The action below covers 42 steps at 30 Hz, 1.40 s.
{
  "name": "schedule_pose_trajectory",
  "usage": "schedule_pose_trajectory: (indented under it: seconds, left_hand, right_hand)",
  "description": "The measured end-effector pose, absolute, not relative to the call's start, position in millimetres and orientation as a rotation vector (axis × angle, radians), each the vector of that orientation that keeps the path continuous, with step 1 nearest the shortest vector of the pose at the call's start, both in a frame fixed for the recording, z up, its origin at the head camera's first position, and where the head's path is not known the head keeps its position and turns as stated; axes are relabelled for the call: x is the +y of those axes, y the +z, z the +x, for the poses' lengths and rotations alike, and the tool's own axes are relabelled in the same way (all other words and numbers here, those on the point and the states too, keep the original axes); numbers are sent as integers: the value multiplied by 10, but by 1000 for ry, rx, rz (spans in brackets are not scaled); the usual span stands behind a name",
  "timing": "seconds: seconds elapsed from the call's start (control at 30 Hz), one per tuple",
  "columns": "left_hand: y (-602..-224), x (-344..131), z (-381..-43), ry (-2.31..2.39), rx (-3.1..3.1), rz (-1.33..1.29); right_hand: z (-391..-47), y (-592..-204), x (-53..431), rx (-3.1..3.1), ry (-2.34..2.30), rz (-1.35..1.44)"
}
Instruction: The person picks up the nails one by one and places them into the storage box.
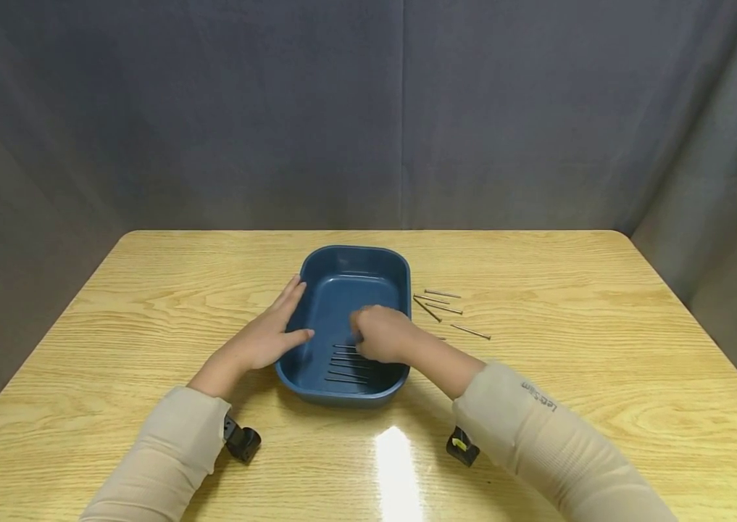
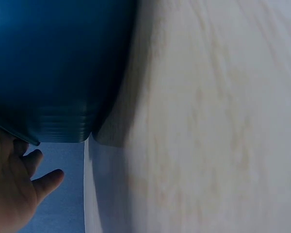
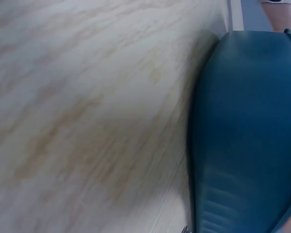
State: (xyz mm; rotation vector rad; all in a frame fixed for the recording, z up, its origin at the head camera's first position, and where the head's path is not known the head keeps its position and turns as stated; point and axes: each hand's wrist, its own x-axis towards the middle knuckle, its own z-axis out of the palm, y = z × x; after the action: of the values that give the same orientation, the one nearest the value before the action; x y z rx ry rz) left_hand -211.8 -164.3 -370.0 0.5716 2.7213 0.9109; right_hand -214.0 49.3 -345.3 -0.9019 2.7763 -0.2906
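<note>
A deep blue rectangular basin [image 1: 355,290] with rounded corners stands on the table. Several thin metal nails [image 1: 347,374] lie side by side in a row on its floor, at the near end. My left hand [image 1: 270,333] rests at the basin's left rim, fingers and thumb spread and straight; in the left wrist view, part of that hand [image 2: 12,187] shows beside the basin. Inside the basin, my right hand [image 1: 384,333] is over the far end of the row with its fingers curled down. It is slightly blurred and covers the nails' right ends, so any nail between its fingertips is hidden.
Several loose nails [image 1: 443,308] lie scattered on the wooden table [image 1: 570,326] just right of the basin, one nail [image 1: 470,331] a little apart. Black wrist cameras hang under both sleeves. A grey curtain [image 1: 264,116] stands behind the table.
</note>
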Motion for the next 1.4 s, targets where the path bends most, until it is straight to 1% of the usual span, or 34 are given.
schedule_pose_trajectory:
  seconds: [0.33, 0.6, 0.83, 1.1, 1.4]
  left_hand:
    - [-3699, -1649, -2110, 918, 2719, 580]
    - [-3712, -1645, -2107, 916, 2710, 589]
    - [-3706, -1644, -2114, 923, 2713, 581]
    - [-3708, -1643, -2114, 914, 2715, 580]
    - [-3717, -1644, -2116, 924, 2718, 574]
  right_hand:
    - [-2084, -3413, 669, 2829, -727, -894]
    - [-2024, -3424, 793, 2802, -911, -838]
    - [-1970, -3389, 915, 2815, -983, -826]
    - [-1916, -3411, 1025, 2820, -1059, -736]
    - [-1906, -3434, 1206, 2936, -1134, -822]
